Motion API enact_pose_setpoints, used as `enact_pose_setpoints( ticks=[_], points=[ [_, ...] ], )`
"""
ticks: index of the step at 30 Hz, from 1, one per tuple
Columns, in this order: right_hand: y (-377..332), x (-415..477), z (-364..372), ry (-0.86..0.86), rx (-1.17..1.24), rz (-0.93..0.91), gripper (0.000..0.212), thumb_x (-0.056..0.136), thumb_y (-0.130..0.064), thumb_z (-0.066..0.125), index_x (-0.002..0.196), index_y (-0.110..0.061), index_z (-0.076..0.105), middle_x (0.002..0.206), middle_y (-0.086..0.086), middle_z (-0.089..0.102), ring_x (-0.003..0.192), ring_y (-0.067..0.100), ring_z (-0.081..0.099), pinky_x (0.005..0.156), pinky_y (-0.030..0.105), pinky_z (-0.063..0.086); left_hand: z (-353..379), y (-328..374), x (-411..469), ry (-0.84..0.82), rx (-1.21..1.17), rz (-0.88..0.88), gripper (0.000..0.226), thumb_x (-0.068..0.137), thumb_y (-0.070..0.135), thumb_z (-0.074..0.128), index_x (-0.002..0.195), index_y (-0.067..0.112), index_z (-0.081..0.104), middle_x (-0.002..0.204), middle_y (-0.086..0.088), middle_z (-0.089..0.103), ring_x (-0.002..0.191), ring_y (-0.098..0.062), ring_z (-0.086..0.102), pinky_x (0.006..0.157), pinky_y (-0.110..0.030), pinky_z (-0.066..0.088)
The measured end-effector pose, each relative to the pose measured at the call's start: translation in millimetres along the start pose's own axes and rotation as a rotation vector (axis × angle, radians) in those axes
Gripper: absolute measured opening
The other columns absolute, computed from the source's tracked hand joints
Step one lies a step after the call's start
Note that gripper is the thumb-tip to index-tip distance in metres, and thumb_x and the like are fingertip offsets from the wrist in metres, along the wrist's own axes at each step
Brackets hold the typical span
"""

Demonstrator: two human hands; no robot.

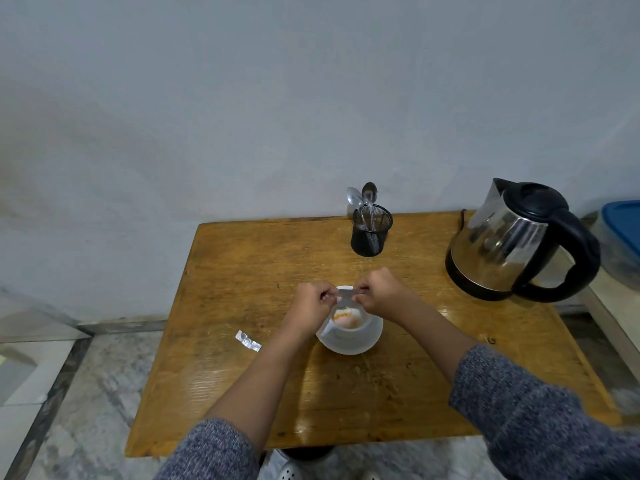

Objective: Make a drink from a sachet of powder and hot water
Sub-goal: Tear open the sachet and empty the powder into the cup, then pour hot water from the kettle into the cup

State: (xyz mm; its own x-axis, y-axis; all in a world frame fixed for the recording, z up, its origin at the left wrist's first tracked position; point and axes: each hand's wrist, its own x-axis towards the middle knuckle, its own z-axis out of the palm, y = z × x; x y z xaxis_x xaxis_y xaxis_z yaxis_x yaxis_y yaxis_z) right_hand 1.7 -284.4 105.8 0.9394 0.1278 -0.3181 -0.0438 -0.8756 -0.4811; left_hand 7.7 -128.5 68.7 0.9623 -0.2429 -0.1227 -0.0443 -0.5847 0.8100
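Grey knitted sleeves (540,410) lead to the left hand (311,301) and right hand (377,292), both pinching a silvery sachet (345,293) over the powder-holding white cup (349,318) mid-surface; water from the steel kettle (512,240), far right, is judged still unpoured.

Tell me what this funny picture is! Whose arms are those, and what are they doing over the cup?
The picture comes from a camera worn on a person's head, looking down, so the arms are that person's own. The left hand and right hand hold a small sachet between them above a white cup on a saucer. Pale and orange powder shows in the cup. On the wooden table also sit a kettle, a black mesh holder with two spoons, and a torn silver strip.
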Motion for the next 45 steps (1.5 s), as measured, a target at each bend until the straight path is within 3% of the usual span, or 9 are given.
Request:
enact_pose_setpoints(
  ticks=[4, 10, 14, 17, 23, 30, 37, 40, 45],
  points=[
    [-2.4, 0.2, 0.0, -0.021, -0.009, 0.041, 0.018, 0.086, -0.013, 0.059, 0.08, 0.0, 0.069, 0.07, 0.006, 0.057, 0.066, 0.019, 0.051, 0.057, 0.027, 0.04, -2.2, -3.0, 0.9, -0.007, -0.004, 0.005, 0.01, 0.084, 0.005, 0.061, 0.086, 0.003, 0.071, 0.075, -0.003, 0.06, 0.061, -0.004, 0.048, 0.054, -0.008, 0.037],
    [-5.4, 1.4, 2.1, -0.008, 0.027, -0.014, 0.02, 0.088, -0.007, 0.055, 0.099, -0.002, 0.07, 0.1, 0.015, 0.071, 0.094, 0.029, 0.064, 0.083, 0.039, 0.055, -4.6, -4.5, -1.2, -0.002, -0.092, -0.005, 0.013, 0.082, 0.004, 0.062, 0.072, 0.011, 0.065, 0.062, 0.004, 0.052, 0.059, -0.006, 0.044, 0.053, -0.01, 0.035],
    [-8.6, -2.2, 2.3, 0.08, 0.073, -0.035, 0.011, 0.084, -0.004, 0.058, 0.086, -0.007, 0.068, 0.072, 0.006, 0.062, 0.068, 0.019, 0.055, 0.065, 0.029, 0.045, -7.8, -6.5, -2.5, 0.023, -0.152, -0.05, 0.021, 0.083, 0.006, 0.061, 0.064, 0.015, 0.058, 0.059, 0.004, 0.045, 0.057, -0.007, 0.04, 0.057, -0.021, 0.035],
    [-15.4, -0.1, 5.7, 0.2, 0.156, -0.023, 0.023, 0.082, -0.003, 0.062, 0.104, -0.008, 0.066, 0.072, 0.005, 0.064, 0.062, 0.014, 0.053, 0.058, 0.024, 0.042, -12.6, -9.1, -4.7, 0.023, -0.206, -0.073, 0.013, 0.084, 0.004, 0.06, 0.074, 0.01, 0.064, 0.058, 0.005, 0.047, 0.055, -0.004, 0.042, 0.057, -0.021, 0.036],
    [-55.8, 12.9, 28.5, 0.348, 0.461, 0.052, 0.019, 0.076, -0.007, 0.069, 0.085, -0.008, 0.052, 0.058, -0.001, 0.05, 0.057, 0.016, 0.049, 0.055, 0.03, 0.042, -43.7, -33.6, -18.0, 0.141, -0.43, -0.211, 0.021, 0.082, -0.001, 0.062, 0.069, 0.016, 0.062, 0.057, 0.003, 0.05, 0.053, -0.004, 0.046, 0.052, -0.014, 0.039],
    [-101.2, 32.1, 91.8, 0.158, 0.387, -0.008, 0.037, 0.075, -0.005, 0.066, 0.056, -0.027, 0.043, 0.054, -0.008, 0.046, 0.052, 0.005, 0.043, 0.052, 0.021, 0.034, -68.3, -84.7, -57.6, 0.345, -0.553, -0.412, 0.02, 0.077, -0.007, 0.063, 0.072, 0.011, 0.059, 0.058, -0.002, 0.056, 0.045, -0.006, 0.055, 0.041, -0.011, 0.041],
    [-110.5, 28.8, 147.7, -0.113, 0.198, -0.198, 0.006, 0.082, -0.006, 0.058, 0.086, -0.009, 0.057, 0.085, 0.002, 0.057, 0.077, 0.01, 0.049, 0.066, 0.018, 0.032, -66.3, -133.3, -95.4, 0.406, -0.309, -0.536, 0.018, 0.075, -0.002, 0.064, 0.068, 0.014, 0.061, 0.056, 0.002, 0.054, 0.057, -0.012, 0.051, 0.045, -0.007, 0.036],
    [-111.9, 26.8, 162.0, -0.189, 0.088, -0.249, 0.024, 0.087, -0.005, 0.051, 0.11, 0.002, 0.058, 0.12, 0.015, 0.057, 0.108, 0.024, 0.053, 0.075, 0.017, 0.032, -62.1, -144.2, -104.7, 0.402, -0.231, -0.508, 0.021, 0.077, -0.002, 0.059, 0.066, 0.016, 0.058, 0.063, -0.003, 0.059, 0.063, -0.017, 0.053, 0.049, -0.009, 0.037],
    [-109.1, 21.6, 172.7, -0.117, 0.047, -0.246, 0.025, 0.093, -0.007, 0.043, 0.111, -0.003, 0.061, 0.13, 0.011, 0.052, 0.112, 0.021, 0.052, 0.091, 0.022, 0.038, -58.1, -146.4, -104.8, 0.375, -0.103, -0.46, 0.012, 0.08, 0.002, 0.055, 0.076, 0.013, 0.059, 0.075, -0.006, 0.063, 0.07, -0.021, 0.057, 0.061, -0.026, 0.044]
  ],
)
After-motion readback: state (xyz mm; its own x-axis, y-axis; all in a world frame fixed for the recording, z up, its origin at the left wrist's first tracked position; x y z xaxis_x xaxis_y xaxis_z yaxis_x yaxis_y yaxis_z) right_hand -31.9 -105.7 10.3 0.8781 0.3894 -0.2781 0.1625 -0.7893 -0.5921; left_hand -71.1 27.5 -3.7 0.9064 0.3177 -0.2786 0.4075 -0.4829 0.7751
